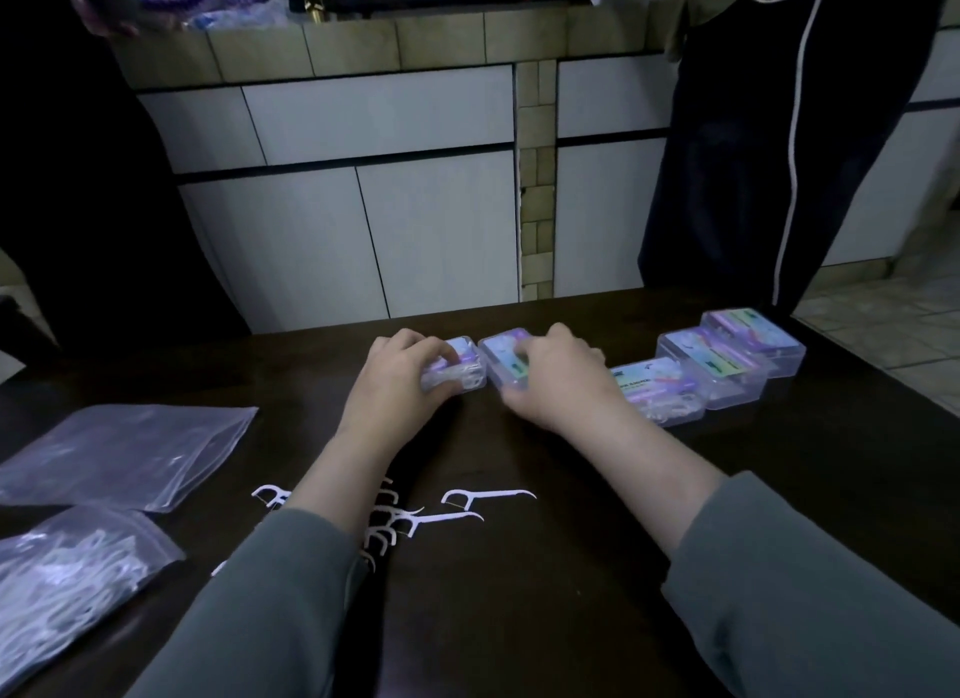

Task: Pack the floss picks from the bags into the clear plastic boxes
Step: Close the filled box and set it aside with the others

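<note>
Fingers (441,357) of both hands curled over two clear boxes at far edge of dark table (545,619).
Left hand (400,380) grips left box (460,372), thumb along its near side; right hand (558,380) clamps adjoining box (501,357); forearms reach forward, sleeves pushed back; loose floss picks (467,505) lie nearer on table; filled bag (67,578) at its near-left corner.

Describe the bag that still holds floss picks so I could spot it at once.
Start at the dark table and go to its near left corner. Two clear bags lie there; the full bag is the nearer one, stuffed with white picks, while the flat bag beyond it looks empty.
</note>
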`<state>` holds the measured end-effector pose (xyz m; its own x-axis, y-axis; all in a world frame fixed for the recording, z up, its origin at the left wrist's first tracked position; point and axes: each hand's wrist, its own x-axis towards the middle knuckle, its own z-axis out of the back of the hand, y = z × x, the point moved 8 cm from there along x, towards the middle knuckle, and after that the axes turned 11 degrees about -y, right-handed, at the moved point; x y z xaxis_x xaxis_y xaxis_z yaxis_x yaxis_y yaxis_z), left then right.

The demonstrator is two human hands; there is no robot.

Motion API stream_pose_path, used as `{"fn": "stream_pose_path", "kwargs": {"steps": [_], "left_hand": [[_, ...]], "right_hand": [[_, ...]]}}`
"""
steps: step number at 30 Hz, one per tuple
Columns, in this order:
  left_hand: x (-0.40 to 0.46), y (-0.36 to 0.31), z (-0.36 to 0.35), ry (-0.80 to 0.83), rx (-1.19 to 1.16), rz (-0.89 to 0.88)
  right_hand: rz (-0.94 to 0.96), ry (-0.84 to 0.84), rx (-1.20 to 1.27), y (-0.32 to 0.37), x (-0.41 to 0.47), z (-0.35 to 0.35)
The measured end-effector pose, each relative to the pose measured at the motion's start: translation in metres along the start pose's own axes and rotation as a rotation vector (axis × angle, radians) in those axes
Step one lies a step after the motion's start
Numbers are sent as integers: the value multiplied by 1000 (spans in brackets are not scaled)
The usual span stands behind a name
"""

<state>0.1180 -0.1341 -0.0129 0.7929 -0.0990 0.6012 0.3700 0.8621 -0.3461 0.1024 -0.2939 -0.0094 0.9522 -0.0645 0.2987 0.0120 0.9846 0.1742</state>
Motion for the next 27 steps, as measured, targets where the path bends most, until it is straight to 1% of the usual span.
{"fn": "stream_pose_path", "kwargs": {"steps": [3,6,10,12,15,17,19,22,24,27], "left_hand": [[6,12,0,25,29,35],[10,24,2,22,30,79],[12,32,4,29,8,116],[10,31,5,33,18,103],[4,25,14,35,82,95],[0,16,21,51,40,111],[-6,2,22,119,-25,120],[-18,-18,14,259,54,84],[-24,-24,13,286,56,89],[-29,-29,11,379,-105,98]], "right_hand": [[30,-31,-7,14,-18,5],[-26,-24,107,16,-31,7],[-11,35,239,28,-46,5],[23,62,314,34,-52,6],[125,7,368,35,-50,18],[182,18,386,29,-46,21],[193,93,388,21,-44,14],[198,184,401,14,-45,1],[189,169,429,9,-43,-2],[161,139,449,-1,-38,0]]}}
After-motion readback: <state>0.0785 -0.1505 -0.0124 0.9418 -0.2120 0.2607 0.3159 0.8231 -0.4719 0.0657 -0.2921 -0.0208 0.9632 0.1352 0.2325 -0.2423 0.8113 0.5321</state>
